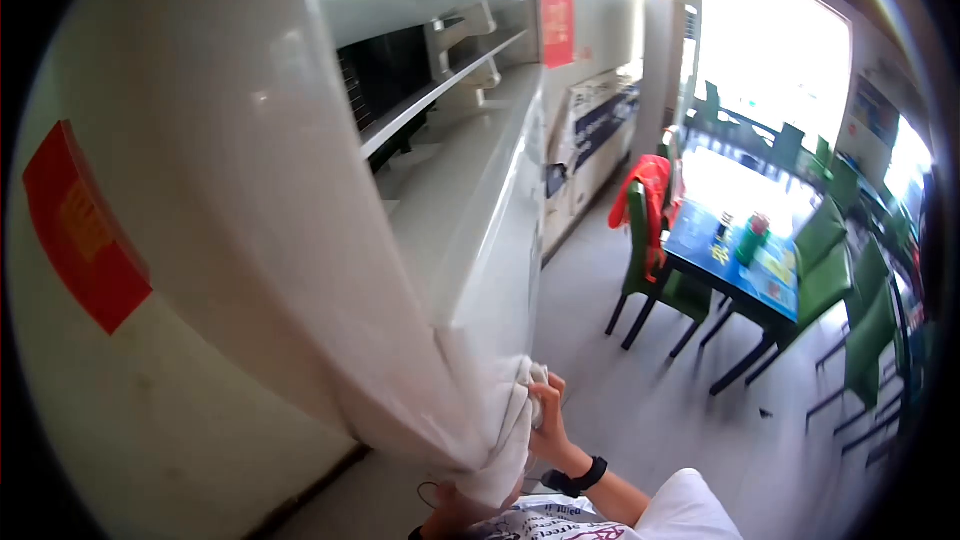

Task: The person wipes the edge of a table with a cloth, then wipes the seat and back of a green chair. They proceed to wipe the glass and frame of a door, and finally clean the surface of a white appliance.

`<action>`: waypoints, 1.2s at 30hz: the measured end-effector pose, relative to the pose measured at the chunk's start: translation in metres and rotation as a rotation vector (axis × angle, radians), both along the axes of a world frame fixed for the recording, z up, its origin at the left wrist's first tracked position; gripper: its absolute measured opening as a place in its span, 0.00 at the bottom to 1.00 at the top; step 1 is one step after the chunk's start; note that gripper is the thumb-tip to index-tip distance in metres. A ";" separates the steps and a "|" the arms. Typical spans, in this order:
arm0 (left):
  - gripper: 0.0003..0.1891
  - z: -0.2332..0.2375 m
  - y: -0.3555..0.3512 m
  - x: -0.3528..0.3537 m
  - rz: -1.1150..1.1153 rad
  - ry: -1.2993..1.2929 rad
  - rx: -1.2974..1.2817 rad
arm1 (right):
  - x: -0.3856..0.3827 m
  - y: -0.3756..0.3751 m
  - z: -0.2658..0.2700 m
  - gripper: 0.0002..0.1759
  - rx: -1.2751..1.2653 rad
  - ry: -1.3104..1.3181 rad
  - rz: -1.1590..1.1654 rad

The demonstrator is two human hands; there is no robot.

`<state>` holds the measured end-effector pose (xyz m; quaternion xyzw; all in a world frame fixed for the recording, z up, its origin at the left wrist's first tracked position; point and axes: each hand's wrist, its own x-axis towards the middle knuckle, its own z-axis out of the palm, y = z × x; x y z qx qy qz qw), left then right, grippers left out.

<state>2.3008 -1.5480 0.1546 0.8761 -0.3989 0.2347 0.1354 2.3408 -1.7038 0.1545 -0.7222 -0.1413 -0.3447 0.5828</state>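
Note:
A tall white floor-standing air conditioner (345, 340) with open louvres fills the left and middle of the head view. Against its lower front corner lies a whitish cloth (512, 430), bunched and folded. My right hand (548, 415), with a black band on the wrist, has its fingers curled round the cloth's right edge. My left hand (470, 508) is low at the bottom edge, beneath the cloth's lower end. The cloth covers its fingers, so their grip does not show.
A dark table (690, 240) with bottles on it stands to the right, among green chairs (825, 285). A red garment (645, 195) hangs over one chair. Printed cartons (600, 130) line the wall behind the air conditioner. A red paper (85, 230) is at the left.

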 end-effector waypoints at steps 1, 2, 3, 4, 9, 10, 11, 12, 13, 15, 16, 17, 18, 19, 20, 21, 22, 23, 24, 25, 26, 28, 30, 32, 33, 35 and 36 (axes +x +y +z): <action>0.27 -0.011 -0.010 0.004 0.027 0.049 -0.033 | 0.002 -0.007 -0.018 0.33 0.007 0.081 0.026; 0.26 -0.017 -0.018 0.004 0.066 0.072 -0.049 | 0.001 -0.013 -0.024 0.33 0.040 0.112 0.082; 0.26 -0.016 -0.025 0.002 0.106 0.060 -0.047 | 0.002 -0.020 -0.026 0.32 0.073 0.143 0.134; 0.26 -0.011 -0.032 0.000 0.150 0.057 -0.052 | 0.001 -0.026 -0.024 0.32 0.108 0.182 0.185; 0.26 0.089 -0.072 -0.021 0.436 -0.233 0.112 | 0.049 -0.053 0.075 0.31 -0.044 -0.243 0.181; 0.26 0.111 -0.080 -0.018 0.509 -0.326 0.159 | 0.067 -0.055 0.099 0.23 -0.103 -0.370 0.136; 0.25 0.129 -0.086 -0.012 0.568 -0.414 0.207 | 0.081 -0.055 0.123 0.24 -0.131 -0.428 0.117; 0.28 0.125 -0.088 -0.009 0.625 -0.284 -0.151 | 0.094 -0.052 0.158 0.25 -0.098 -0.534 0.149; 0.30 0.152 -0.092 0.003 0.607 -0.386 -0.172 | 0.104 -0.052 0.183 0.26 -0.115 -0.624 0.149; 0.31 0.203 -0.097 0.022 0.589 -0.474 -0.260 | 0.113 -0.052 0.234 0.26 -0.237 -0.784 0.109; 0.31 0.205 -0.096 0.023 0.589 -0.481 -0.281 | 0.115 -0.047 0.235 0.26 -0.185 -0.804 0.146; 0.30 0.208 -0.096 0.025 0.589 -0.489 -0.303 | 0.118 -0.041 0.237 0.26 -0.134 -0.825 0.182; 0.30 0.209 -0.093 0.030 0.577 -0.532 -0.277 | 0.123 -0.033 0.231 0.25 -0.037 -0.814 0.206; 0.30 0.205 -0.094 0.031 0.606 -0.510 -0.226 | 0.126 -0.031 0.224 0.24 -0.022 -0.809 0.186; 0.29 0.202 -0.096 0.032 0.633 -0.489 -0.174 | 0.126 -0.033 0.209 0.23 -0.045 -0.778 0.152; 0.28 0.199 -0.098 0.033 0.658 -0.468 -0.121 | 0.126 -0.037 0.193 0.22 -0.076 -0.744 0.115; 0.27 0.167 -0.098 0.031 0.695 -0.448 -0.088 | 0.126 -0.039 0.177 0.21 -0.101 -0.707 0.092; 0.26 0.136 -0.098 0.030 0.732 -0.428 -0.053 | 0.125 -0.041 0.156 0.20 -0.121 -0.658 0.079; 0.24 0.106 -0.097 0.031 0.789 -0.421 -0.031 | 0.126 -0.042 0.134 0.20 -0.116 -0.617 0.101; 0.21 0.098 -0.101 0.039 0.730 -0.347 0.001 | 0.127 -0.045 0.111 0.21 -0.137 -0.588 0.117; 0.19 0.087 -0.103 0.046 0.690 -0.360 0.165 | 0.130 -0.047 0.081 0.22 -0.137 -0.555 0.068; 0.18 0.048 -0.108 0.059 0.612 -0.228 0.194 | 0.138 -0.051 0.021 0.25 -0.116 -0.512 0.025; 0.20 -0.015 -0.109 0.057 0.563 0.070 -0.121 | 0.135 -0.069 -0.024 0.26 -0.199 -0.356 0.059; 0.22 -0.023 -0.117 0.065 0.547 0.168 -0.209 | 0.126 -0.086 -0.048 0.25 -0.266 -0.224 0.062; 0.23 -0.019 -0.120 0.070 0.546 0.197 -0.237 | 0.133 -0.087 -0.047 0.24 -0.260 -0.235 0.068; 0.23 -0.004 -0.126 0.085 0.534 0.265 -0.316 | 0.150 -0.091 -0.037 0.25 -0.224 -0.321 0.094; 0.23 0.003 -0.129 0.091 0.529 0.298 -0.356 | 0.161 -0.094 -0.023 0.25 -0.196 -0.398 0.120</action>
